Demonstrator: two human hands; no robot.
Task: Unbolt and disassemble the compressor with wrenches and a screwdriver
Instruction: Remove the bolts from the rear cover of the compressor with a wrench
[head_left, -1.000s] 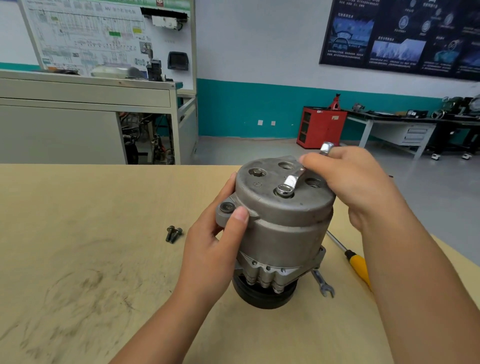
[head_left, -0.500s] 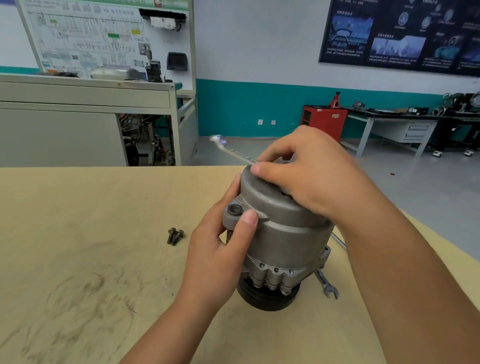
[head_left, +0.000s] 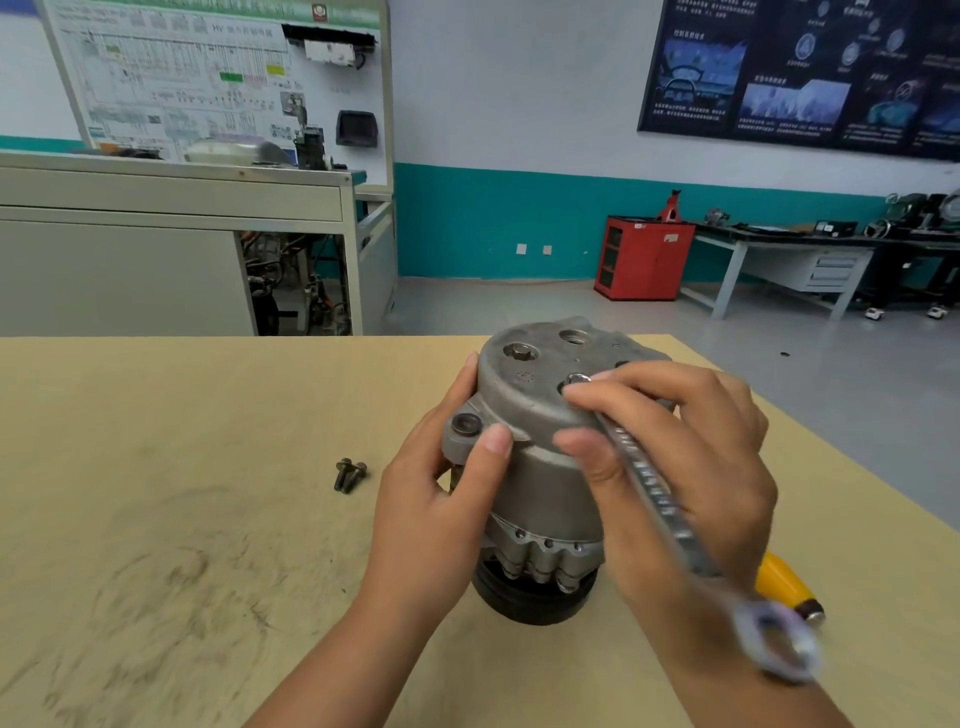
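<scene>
Right now the left hand (head_left: 436, 499) is gripping the compressor (head_left: 540, 467) on its left flank, thumb pressing just beside the mounting ear. The compressor is standing upright on its black pulley on the surface (head_left: 182, 441), between the two hands. The right hand (head_left: 691, 467) is curling round a wrench (head_left: 649, 488), its fingers (head_left: 613, 400) pinching the shank near the head.

The wrench head is sitting on a cover bolt (head_left: 576, 379) just beyond the right fingertips. Its long axis is running from that bolt back toward the person and rightward across the right palm, with the free end blurring past the wrist.

Likely loosening this bolt: the right hand is nearer and doing the swing, the left is bracing. A second bolt head (head_left: 521, 352) is sitting nearer the left fingertips. Two loose bolts (head_left: 349, 474) are lying left of the left hand, and a yellow screwdriver handle (head_left: 779, 579) is poking out behind the right hand.
</scene>
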